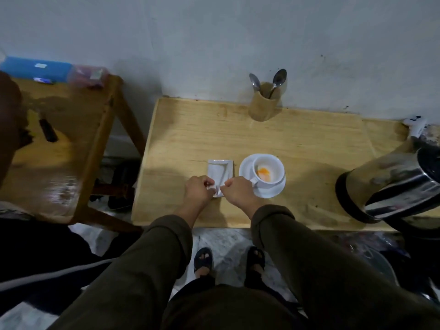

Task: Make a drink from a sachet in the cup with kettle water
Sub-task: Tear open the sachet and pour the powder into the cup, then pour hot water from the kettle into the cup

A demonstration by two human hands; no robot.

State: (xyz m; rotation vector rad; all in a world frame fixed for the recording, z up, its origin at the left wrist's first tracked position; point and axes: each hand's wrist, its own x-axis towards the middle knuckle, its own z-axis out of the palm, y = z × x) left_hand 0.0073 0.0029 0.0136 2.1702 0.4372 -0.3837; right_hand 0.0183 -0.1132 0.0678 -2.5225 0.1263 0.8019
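Note:
A white cup (267,168) stands on a white saucer (273,190) near the front of the wooden table (214,134); orange powder (263,173) lies in its bottom. Just left of it is a small white rectangular dish (220,166). Over the dish's near edge, my left hand (198,189) and my right hand (238,189) both pinch a white sachet (217,189), one on each side. A steel kettle (390,184) with a black base stands at the table's right end.
A wooden holder (263,104) with two spoons stands at the back by the wall. A second wooden table (59,139) to the left carries a blue box (35,69) and a dark object (48,131). Another person is at the far left edge.

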